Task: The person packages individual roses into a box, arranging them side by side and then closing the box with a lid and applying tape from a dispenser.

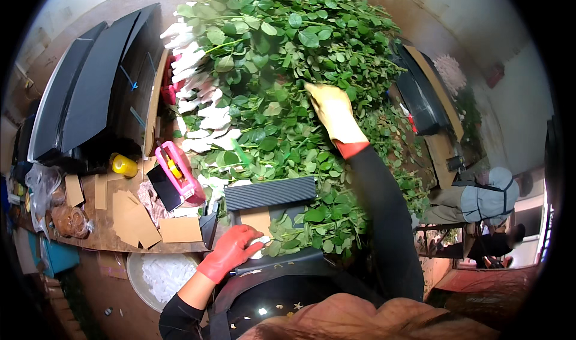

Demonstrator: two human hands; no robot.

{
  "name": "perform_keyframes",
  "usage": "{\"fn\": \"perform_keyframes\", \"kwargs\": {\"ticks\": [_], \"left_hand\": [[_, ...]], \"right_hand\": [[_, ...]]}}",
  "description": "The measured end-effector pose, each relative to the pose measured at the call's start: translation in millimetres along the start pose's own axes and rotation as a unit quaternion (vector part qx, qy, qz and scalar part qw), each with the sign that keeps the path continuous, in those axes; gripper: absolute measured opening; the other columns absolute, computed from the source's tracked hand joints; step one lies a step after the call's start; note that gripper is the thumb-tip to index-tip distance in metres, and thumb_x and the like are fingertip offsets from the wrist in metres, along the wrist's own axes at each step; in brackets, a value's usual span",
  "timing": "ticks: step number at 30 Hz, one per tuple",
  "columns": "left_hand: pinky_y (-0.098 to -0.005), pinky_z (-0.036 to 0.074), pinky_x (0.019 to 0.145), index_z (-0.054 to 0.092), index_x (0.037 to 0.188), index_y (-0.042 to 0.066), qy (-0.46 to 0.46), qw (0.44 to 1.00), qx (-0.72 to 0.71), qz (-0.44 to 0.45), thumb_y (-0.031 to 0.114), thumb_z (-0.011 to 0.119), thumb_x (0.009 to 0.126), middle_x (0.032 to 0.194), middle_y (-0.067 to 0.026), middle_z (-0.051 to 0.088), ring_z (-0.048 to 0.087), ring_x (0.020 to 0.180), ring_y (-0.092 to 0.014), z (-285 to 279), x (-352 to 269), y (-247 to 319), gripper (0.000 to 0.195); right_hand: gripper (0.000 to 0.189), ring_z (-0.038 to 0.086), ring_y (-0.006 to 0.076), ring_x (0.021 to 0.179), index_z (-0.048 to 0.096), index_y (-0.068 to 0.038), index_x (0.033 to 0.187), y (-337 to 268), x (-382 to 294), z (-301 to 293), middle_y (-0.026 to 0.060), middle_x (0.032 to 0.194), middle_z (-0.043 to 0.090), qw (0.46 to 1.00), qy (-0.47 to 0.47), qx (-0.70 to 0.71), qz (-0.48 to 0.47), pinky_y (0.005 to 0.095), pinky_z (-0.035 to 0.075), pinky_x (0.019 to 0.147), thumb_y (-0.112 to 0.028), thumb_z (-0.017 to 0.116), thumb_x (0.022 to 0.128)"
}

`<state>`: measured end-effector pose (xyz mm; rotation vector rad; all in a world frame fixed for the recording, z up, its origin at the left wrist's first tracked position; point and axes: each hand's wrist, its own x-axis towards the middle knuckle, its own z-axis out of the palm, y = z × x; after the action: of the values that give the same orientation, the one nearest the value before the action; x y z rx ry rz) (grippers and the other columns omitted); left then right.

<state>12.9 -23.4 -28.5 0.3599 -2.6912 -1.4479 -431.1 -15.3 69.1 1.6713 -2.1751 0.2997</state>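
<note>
My left hand [231,251], in a red rubber glove, closes on a white-wrapped flower head [256,249] at the near edge of the bench. Leafy rose stems [315,225] extend right from that head. Farther off, my right hand [335,112], in a yellow glove over a red one, dips its curled fingers into a big heap of rose stems [297,47]. Leaves hide whether those fingers grip a stem. White-wrapped heads [191,61] line the heap's left side. Between my hands lies a dark ridged strip [271,193], beyond a brown cardboard piece [255,220].
Left on the bench are a pink tool holder [191,184], a smartphone [164,188], cardboard pieces [130,218] and yellow tape [124,165]. Black boards [94,79] stand behind them. A tub of white pieces [130,268] sits below. Another person [481,196] is at the right.
</note>
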Motion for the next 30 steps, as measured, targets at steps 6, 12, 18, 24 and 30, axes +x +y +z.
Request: {"fn": "perform_keyframes", "kwargs": {"ticks": [6,12,18,24,30], "left_hand": [[-0.0458,0.054,0.092,0.075,0.118,0.007,-0.008,1.0,-0.009,0.012,0.029,0.075,0.096,0.108,-0.0131,0.071,0.066,0.107,-0.037,-0.7,6.4,2.2,0.031],[-0.0444,0.056,0.084,0.076,0.116,0.007,0.044,0.999,-0.016,0.028,0.026,0.078,0.094,0.107,-0.013,0.072,0.068,0.098,-0.035,10.4,-2.0,-9.4,0.029],[-0.0429,0.057,0.079,0.077,0.115,0.007,0.055,0.998,-0.009,0.039,0.024,0.079,0.093,0.105,-0.014,0.073,0.07,0.09,-0.033,13.1,0.4,-10.2,0.029],[-0.0421,0.057,0.075,0.076,0.115,0.005,0.045,0.998,-0.006,0.037,0.024,0.078,0.093,0.106,-0.0144,0.072,0.069,0.086,-0.032,9.4,4.8,-10.6,0.03],[-0.0474,0.056,0.091,0.075,0.115,0.006,0.022,1.0,-0.01,0.003,0.027,0.074,0.095,0.106,-0.0148,0.071,0.067,0.106,-0.038,6.8,0.5,-2.7,0.029]], "right_hand": [[0.019,0.075,0.0275,0.099,0.076,-0.017,0.105,27.4,23.5,65.5,0.0072,0.1,0.076,0.974,-0.126,-0.185,-0.004,0.0429,0.059,0.08,-0.02,0.059,0.096],[0.017,0.076,0.028,0.086,0.08,-0.021,0.089,4.7,-62.4,23.9,0.0079,0.088,0.076,0.949,-0.244,-0.173,-0.1,0.0451,0.059,0.072,-0.016,0.064,0.088],[0.019,0.079,0.0292,0.085,0.078,-0.01,0.096,12.6,-40.2,-50.9,0.0157,0.097,0.079,0.954,-0.216,-0.175,0.11,0.0415,0.063,0.075,-0.02,0.062,0.1],[0.024,0.079,0.0307,0.093,0.08,-0.014,0.098,-18.7,7.7,-64.6,0.0135,0.101,0.079,0.963,-0.184,-0.12,0.155,0.0412,0.063,0.078,-0.023,0.058,0.101],[0.029,0.077,0.0281,0.105,0.078,-0.023,0.121,-37.8,17.0,-75.0,0.0102,0.11,0.079,0.96,-0.109,-0.247,0.068,0.0384,0.062,0.086,-0.015,0.065,0.097]]}}
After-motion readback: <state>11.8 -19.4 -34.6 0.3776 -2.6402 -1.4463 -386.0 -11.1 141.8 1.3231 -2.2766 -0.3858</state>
